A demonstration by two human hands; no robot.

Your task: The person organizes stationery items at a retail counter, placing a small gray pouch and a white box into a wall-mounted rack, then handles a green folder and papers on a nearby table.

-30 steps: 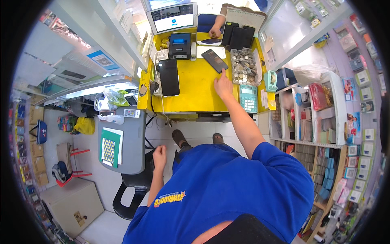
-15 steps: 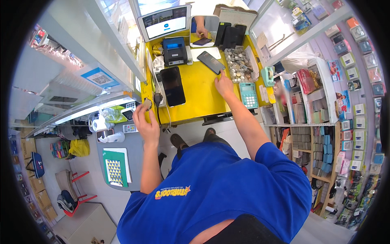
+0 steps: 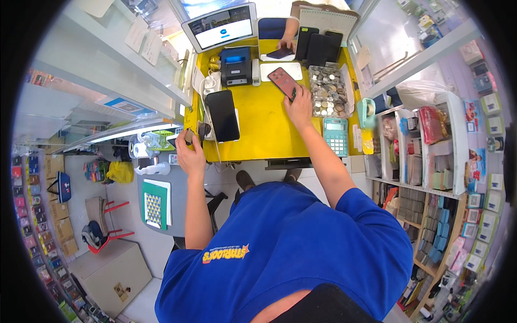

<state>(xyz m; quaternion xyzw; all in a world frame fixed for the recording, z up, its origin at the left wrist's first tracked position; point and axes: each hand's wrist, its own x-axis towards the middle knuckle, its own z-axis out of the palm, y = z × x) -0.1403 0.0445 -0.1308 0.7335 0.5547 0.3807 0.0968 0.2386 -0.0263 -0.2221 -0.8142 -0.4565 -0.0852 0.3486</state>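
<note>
My right hand (image 3: 300,107) is closed about the lower end of a smartphone (image 3: 281,79), thumb on one side and fingers on the other. The phone's screen is lit reddish, and it is at the desk's far middle. At the desk's left edge my left hand (image 3: 189,155) pinches a small grey-brown piece (image 3: 189,136), too small to name surely. A black-screened phone or small tablet (image 3: 223,114) lies to the right of that hand. A mirror (image 3: 274,32) at the back reflects a hand and a phone.
On the yellow desk (image 3: 258,129) stand a dark receipt printer (image 3: 236,67), a tablet screen (image 3: 222,29) and several upright black phones (image 3: 318,47). A clear tray of coins (image 3: 329,89), a teal calculator (image 3: 335,134) and a tape dispenser (image 3: 367,112) line the right side.
The phone's screen has gone from dark to lit reddish. My right hand has changed from a pointing finger to a grip at its lower end. My left hand has lowered slightly, still pinching the piece.
</note>
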